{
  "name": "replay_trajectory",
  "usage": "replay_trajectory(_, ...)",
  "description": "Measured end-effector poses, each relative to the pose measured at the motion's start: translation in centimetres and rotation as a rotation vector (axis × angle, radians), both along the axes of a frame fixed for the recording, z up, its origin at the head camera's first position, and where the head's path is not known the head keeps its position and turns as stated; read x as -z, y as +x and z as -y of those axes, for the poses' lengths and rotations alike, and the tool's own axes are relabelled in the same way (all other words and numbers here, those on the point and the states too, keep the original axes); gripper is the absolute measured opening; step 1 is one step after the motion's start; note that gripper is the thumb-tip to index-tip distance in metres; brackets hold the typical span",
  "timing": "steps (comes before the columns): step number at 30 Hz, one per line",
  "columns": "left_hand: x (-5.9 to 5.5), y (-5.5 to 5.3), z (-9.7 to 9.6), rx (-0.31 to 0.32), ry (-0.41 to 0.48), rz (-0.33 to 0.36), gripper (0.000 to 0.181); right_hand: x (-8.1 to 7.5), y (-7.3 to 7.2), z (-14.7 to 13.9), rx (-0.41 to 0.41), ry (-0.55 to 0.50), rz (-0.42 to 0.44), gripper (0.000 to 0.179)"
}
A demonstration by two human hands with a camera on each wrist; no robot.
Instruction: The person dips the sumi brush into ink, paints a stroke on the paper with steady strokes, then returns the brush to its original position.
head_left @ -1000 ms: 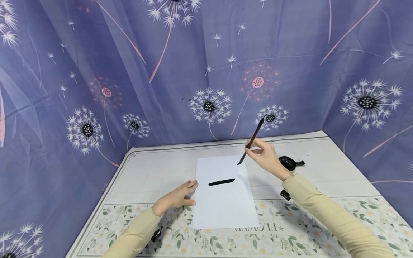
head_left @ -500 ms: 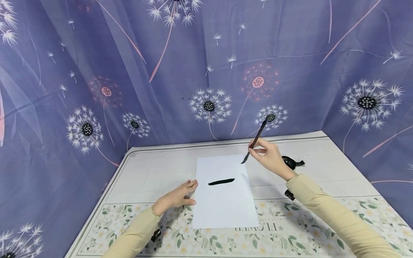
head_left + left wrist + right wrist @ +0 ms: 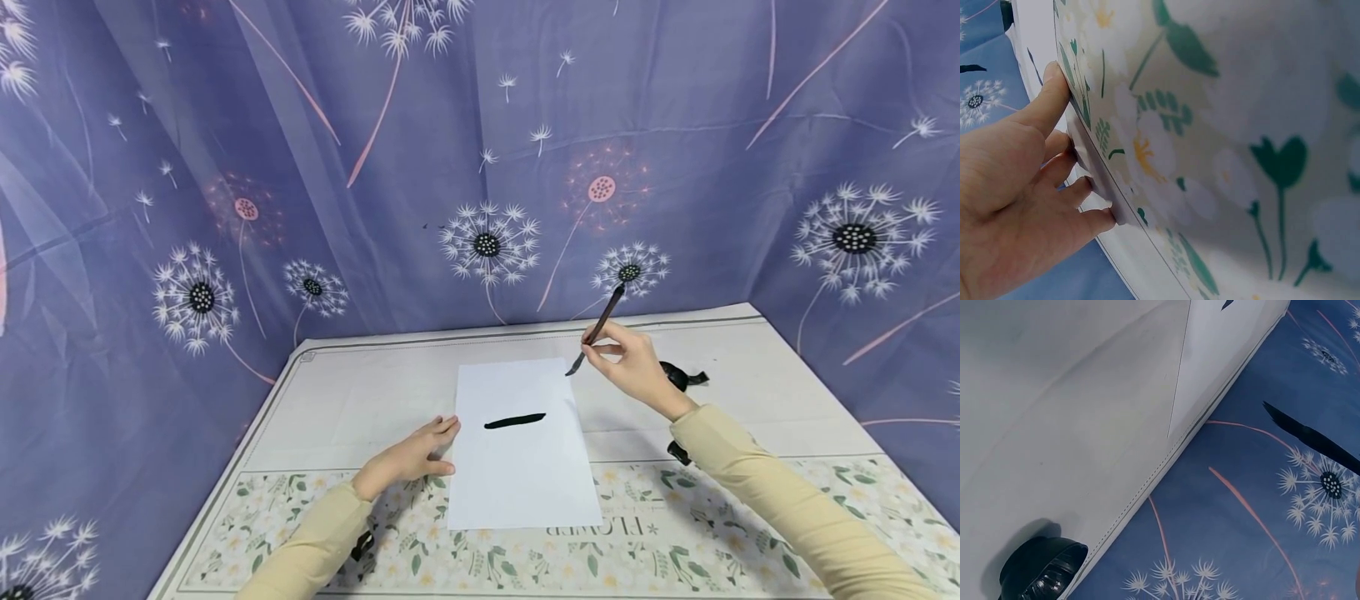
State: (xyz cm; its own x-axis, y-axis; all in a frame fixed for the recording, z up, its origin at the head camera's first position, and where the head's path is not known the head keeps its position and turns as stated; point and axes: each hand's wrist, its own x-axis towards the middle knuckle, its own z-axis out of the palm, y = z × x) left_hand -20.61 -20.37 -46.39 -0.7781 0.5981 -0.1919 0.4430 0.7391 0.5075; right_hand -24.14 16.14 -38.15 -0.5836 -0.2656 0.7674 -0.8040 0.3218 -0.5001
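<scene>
A purple-blue curtain (image 3: 420,150) printed with white and pink dandelions hangs behind and to both sides of the worktop (image 3: 360,400). The worktop's covering is off-white at the far side, with a floral band and the word "FLOWER" on the near side. A white sheet of paper (image 3: 517,475) lies flat near the middle, its lower part overlapping the floral band.

Two pale yellow sleeves (image 3: 772,492) reach in from the near side. The left hand (image 3: 408,457) rests beside the sheet's left edge, fingers extended and holding nothing, the fingertips at the edge. The right hand (image 3: 633,367) pinches a dark, slender paintbrush (image 3: 606,317) between thumb and fingers. The brush is tilted, bristles down, its tip near the sheet's upper right corner in the head view; the right wrist view shows the bristles against the curtain, raised off the paper.

A glossy black vessel (image 3: 1041,569) sits on the worktop beyond the right wrist, partly hidden by it in the head view. One thick black stroke (image 3: 515,421) runs nearly level across the sheet, above its middle.
</scene>
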Motion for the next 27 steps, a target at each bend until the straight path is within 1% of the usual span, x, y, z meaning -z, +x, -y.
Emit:
replay_trajectory(7,0.1,-0.1,0.1,0.004,-0.005,-0.010,0.076,0.0,0.0,0.0,0.001,0.002,-0.071,0.026)
replay_trajectory(13,-0.1,0.0,0.0,0.004,-0.002,-0.008,0.075,-0.3,0.2,-0.2,0.009,0.041,-0.117,0.027)
replay_trajectory(15,-0.1,-0.1,0.0,0.005,-0.004,-0.011,0.076,-0.2,0.2,-0.4,0.019,0.052,-0.119,0.028)
replay_trajectory(19,-0.1,-0.2,0.0,0.005,-0.008,-0.013,0.076,0.9,-0.6,-1.2,0.034,0.052,-0.092,0.030)
replay_trajectory(23,-0.1,-0.1,0.0,0.007,-0.011,-0.014,0.076,2.3,-1.7,-2.0,0.043,0.050,-0.077,0.033)
replay_trajectory(27,0.0,-0.1,0.1,0.006,-0.012,-0.008,0.076,2.9,-2.0,-2.5,0.038,0.051,-0.069,0.034)
